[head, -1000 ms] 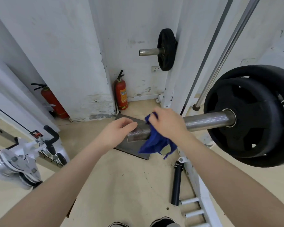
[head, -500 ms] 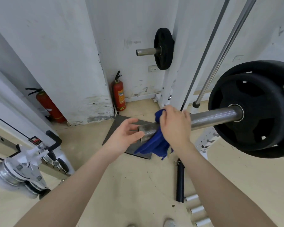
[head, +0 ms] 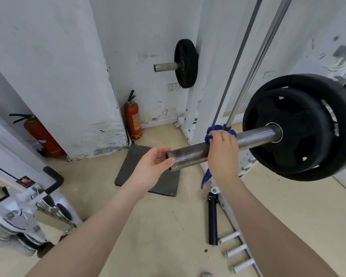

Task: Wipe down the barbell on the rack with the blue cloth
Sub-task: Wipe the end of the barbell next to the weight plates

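Wiping the bar sleeve toward the plates

The right hand (head: 222,148) wraps the blue cloth (head: 213,129) around the barbell (head: 190,155); slide toward 3 o'clock, pressing firmly, while the left hand (head: 151,168), fingers loosely curled, steadies the end.

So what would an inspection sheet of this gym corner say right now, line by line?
Surface: beige floor, dark mat lying on it.
Job's things: barbell sleeve with blue cloth wrapped round it; black plates loaded.
Clutter: black tube on the floor.
Grippers: right hand grips the cloth on the bar; left hand holds the sleeve's end.
Cables: nothing seen.
Surroundings: two red fire extinguishers, wall socket, scuffed white walls.
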